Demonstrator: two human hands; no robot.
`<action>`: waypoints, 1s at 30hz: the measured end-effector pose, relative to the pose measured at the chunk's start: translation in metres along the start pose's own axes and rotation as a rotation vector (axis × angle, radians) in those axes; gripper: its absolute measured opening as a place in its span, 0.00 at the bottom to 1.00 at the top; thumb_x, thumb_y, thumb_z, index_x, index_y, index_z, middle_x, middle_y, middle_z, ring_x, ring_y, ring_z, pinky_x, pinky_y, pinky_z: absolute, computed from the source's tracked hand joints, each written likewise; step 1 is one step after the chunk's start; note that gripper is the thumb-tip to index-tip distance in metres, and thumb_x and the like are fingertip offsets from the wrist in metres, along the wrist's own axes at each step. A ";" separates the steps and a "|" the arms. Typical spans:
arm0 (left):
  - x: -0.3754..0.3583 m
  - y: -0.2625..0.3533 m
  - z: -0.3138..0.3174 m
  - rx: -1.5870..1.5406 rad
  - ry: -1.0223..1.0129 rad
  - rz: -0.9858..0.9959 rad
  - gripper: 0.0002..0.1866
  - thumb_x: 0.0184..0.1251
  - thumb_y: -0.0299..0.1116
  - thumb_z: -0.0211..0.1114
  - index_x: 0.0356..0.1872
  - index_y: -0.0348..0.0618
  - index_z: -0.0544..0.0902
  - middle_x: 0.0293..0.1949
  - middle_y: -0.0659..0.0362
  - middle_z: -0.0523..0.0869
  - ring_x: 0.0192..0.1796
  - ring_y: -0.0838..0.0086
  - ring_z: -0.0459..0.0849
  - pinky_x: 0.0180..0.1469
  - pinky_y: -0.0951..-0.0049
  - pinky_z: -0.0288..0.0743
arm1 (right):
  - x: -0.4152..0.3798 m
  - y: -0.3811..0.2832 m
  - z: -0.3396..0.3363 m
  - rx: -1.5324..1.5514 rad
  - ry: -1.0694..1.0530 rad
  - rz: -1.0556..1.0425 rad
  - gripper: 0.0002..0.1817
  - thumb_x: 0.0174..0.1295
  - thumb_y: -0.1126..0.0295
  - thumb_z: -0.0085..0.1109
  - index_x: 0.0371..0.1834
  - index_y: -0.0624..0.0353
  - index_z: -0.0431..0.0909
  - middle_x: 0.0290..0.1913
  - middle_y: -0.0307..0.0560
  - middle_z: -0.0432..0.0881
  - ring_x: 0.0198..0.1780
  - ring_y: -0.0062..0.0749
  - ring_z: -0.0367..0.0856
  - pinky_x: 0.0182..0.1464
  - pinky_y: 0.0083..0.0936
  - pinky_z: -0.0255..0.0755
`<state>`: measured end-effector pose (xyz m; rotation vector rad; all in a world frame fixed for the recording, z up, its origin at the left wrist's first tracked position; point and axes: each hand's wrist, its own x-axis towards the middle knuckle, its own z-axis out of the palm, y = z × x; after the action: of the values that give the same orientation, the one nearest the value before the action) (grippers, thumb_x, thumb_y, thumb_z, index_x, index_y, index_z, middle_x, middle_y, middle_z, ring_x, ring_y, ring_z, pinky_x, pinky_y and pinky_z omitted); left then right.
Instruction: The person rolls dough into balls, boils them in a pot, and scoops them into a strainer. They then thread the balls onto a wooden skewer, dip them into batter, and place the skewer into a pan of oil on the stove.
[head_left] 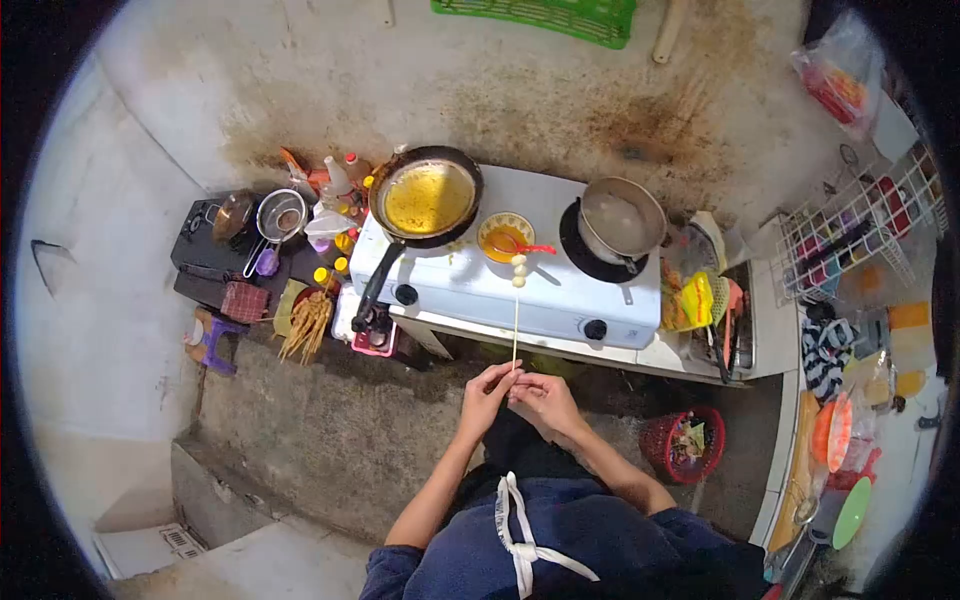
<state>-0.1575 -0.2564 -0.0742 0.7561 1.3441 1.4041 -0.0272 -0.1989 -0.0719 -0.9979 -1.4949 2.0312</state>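
Note:
A thin wooden skewer (516, 330) points away from me, with a few small pale balls (519, 271) threaded on its far end. My left hand (487, 392) is closed, pinching the skewer near its lower end. Close beside it, my right hand (545, 398) has its fingers curled together at the skewer's bottom end. The balls are just in front of a patterned bowl (489, 220) of orange-brown liquid, where a red spoon (535, 249) rests. That bowl stands on a white two-burner stove (480, 290).
A frying pan (425, 197) with yellowish oil sits on the left burner, its handle reaching forward. On the right burner stands a pot (622, 220). Several skewers of food (308, 325) lie at the left. A red waste basket (683, 443) is on the floor at right.

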 end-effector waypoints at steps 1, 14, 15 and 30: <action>0.014 -0.002 -0.005 -0.003 -0.007 0.018 0.14 0.64 0.31 0.57 0.48 0.36 0.78 0.40 0.57 0.83 0.42 0.79 0.79 0.44 0.81 0.71 | 0.013 -0.001 -0.002 -0.021 0.007 -0.023 0.11 0.60 0.75 0.53 0.45 0.69 0.75 0.36 0.44 0.80 0.38 0.22 0.78 0.42 0.18 0.72; 0.072 0.022 -0.086 0.105 -0.006 -0.069 0.17 0.65 0.29 0.55 0.55 0.39 0.71 0.50 0.56 0.77 0.50 0.76 0.75 0.54 0.77 0.67 | 0.244 -0.088 -0.017 -1.177 0.154 -0.515 0.06 0.46 0.76 0.53 0.21 0.67 0.78 0.26 0.58 0.78 0.29 0.50 0.79 0.32 0.38 0.74; 0.070 0.026 -0.089 0.083 0.005 -0.085 0.17 0.65 0.29 0.55 0.55 0.38 0.71 0.50 0.57 0.77 0.50 0.77 0.75 0.54 0.77 0.67 | 0.260 -0.084 -0.015 -1.265 0.146 -0.523 0.06 0.46 0.76 0.52 0.21 0.67 0.78 0.26 0.59 0.78 0.30 0.51 0.80 0.32 0.40 0.74; 0.079 0.062 -0.155 0.067 -0.025 -0.107 0.16 0.66 0.29 0.54 0.54 0.39 0.71 0.48 0.59 0.79 0.48 0.78 0.76 0.53 0.78 0.67 | 0.281 -0.069 0.003 -1.540 0.092 -0.424 0.06 0.49 0.76 0.52 0.24 0.64 0.79 0.29 0.56 0.78 0.31 0.50 0.80 0.33 0.40 0.75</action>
<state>-0.3392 -0.2263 -0.0588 0.7325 1.3976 1.2665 -0.2181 0.0181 -0.0900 -0.9837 -2.8427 0.2500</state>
